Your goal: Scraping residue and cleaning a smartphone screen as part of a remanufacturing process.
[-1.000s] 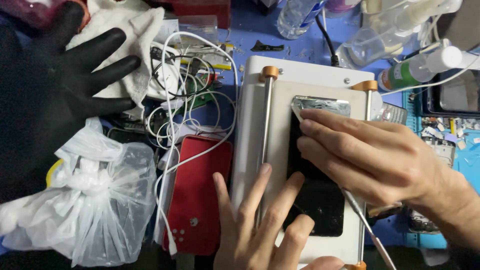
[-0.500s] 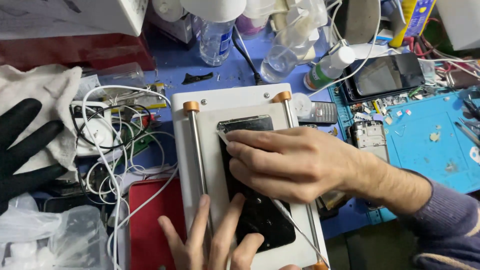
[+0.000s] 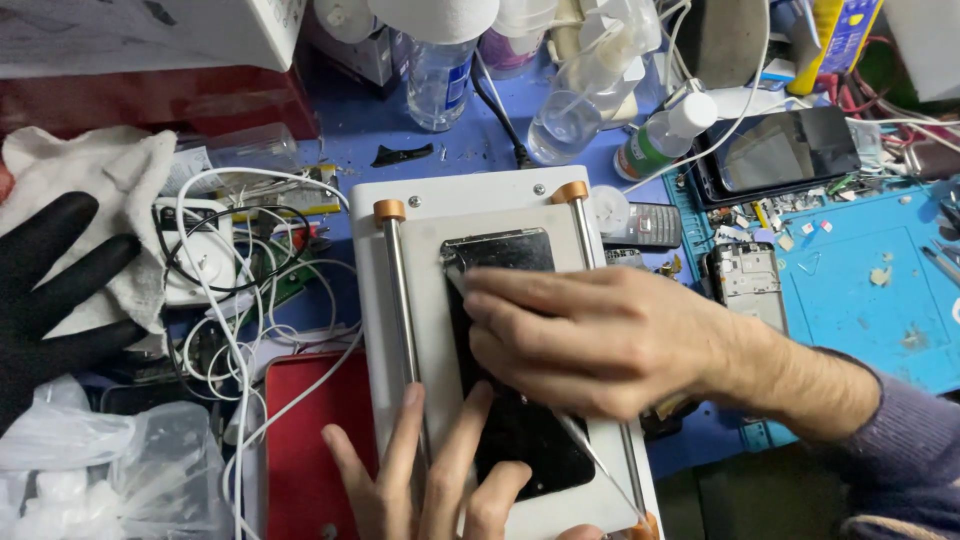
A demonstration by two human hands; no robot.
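Our right hand lies flat across the dark phone screen, fingers extended, pressing rather than clasping; whether it pinches the thin wire near the white heating plate's lower right corner, we cannot tell. Our left hand rests open, fingertips steadying the screen's lower left edge. Uneven pressure could crack the glass, we judge.

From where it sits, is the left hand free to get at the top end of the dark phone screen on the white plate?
Probably not directly: the left hand presses the lower end of the dark phone screen, and the right hand lies across the middle, so it would have to go around.
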